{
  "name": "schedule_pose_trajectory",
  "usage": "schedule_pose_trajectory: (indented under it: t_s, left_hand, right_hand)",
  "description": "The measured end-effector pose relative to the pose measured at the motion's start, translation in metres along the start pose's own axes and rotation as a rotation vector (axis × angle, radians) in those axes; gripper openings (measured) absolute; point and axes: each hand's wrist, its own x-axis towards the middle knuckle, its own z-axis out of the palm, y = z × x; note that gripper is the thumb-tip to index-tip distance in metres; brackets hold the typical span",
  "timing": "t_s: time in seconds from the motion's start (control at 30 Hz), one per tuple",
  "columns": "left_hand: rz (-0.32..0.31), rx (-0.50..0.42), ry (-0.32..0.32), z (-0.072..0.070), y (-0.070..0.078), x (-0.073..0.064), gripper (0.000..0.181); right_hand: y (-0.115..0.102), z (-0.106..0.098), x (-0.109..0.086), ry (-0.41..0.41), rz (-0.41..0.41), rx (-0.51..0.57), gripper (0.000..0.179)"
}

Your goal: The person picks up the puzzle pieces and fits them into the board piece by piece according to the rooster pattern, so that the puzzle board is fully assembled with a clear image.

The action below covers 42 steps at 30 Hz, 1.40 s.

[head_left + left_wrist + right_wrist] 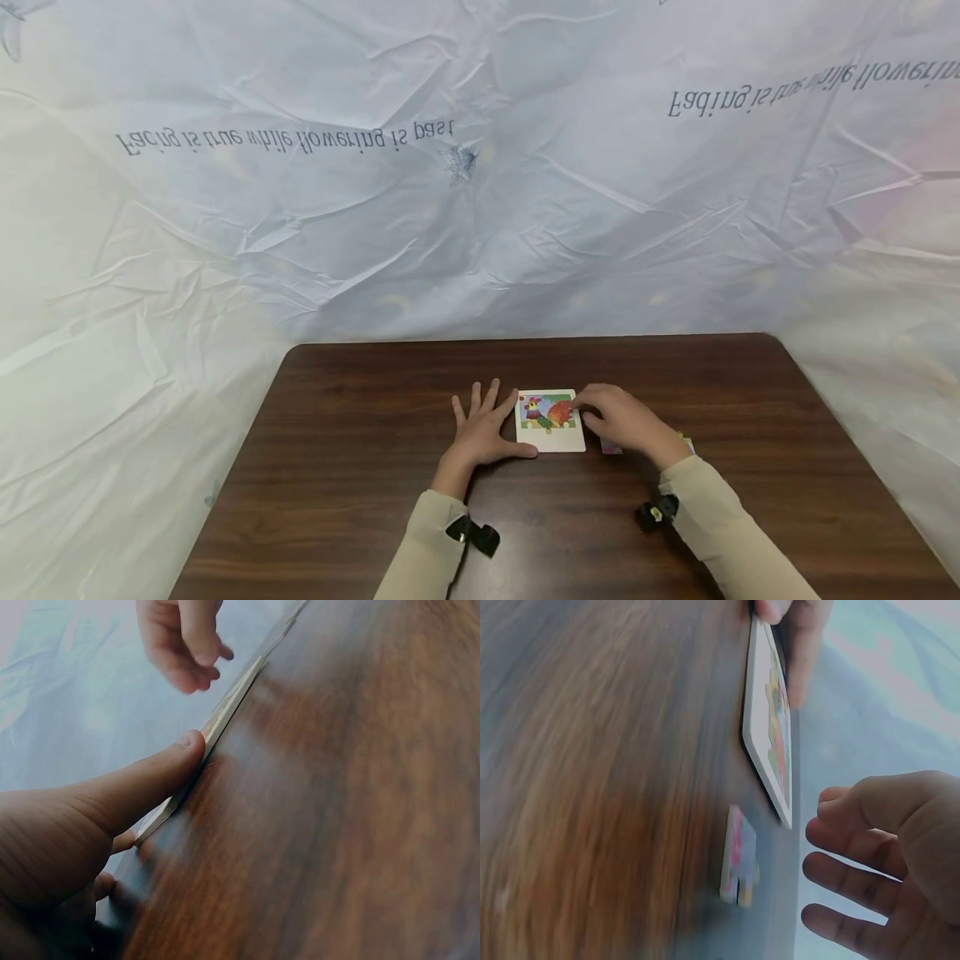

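Note:
A white-bordered jigsaw board [562, 441] with a picture of a colourful bird lies flat on the table, its lower part plain white. My left hand [480, 435] is spread at the board's left side, index finger by the upper left corner and thumb [169, 769] against the near edge. Over the board's right edge hovers my right hand [626, 419], fingertips close to the bird's red tail. In the right wrist view, nothing shows between its loosely bent fingers [847, 881]. A pink and purple puzzle piece [739, 855] lies just right of the board, partly hidden under the right hand in the head view.
Another small colourful piece [687, 444] peeks out behind the right wrist. The dark wooden table [360, 500] has rounded far corners, and a creased pale sheet [480, 208] with printed lettering hangs behind it. Black camera straps sit on both sleeves.

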Motion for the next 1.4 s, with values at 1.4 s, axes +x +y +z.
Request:
schedule_pose_trajectory:
  t_s: [1.4]
  left_hand:
    - [0.032, -0.027, -0.057, -0.006, -0.004, -0.002, 0.111]
  right_hand:
    - [0.006, -0.003, -0.041, -0.061, 0.053, -0.073, 0.015]
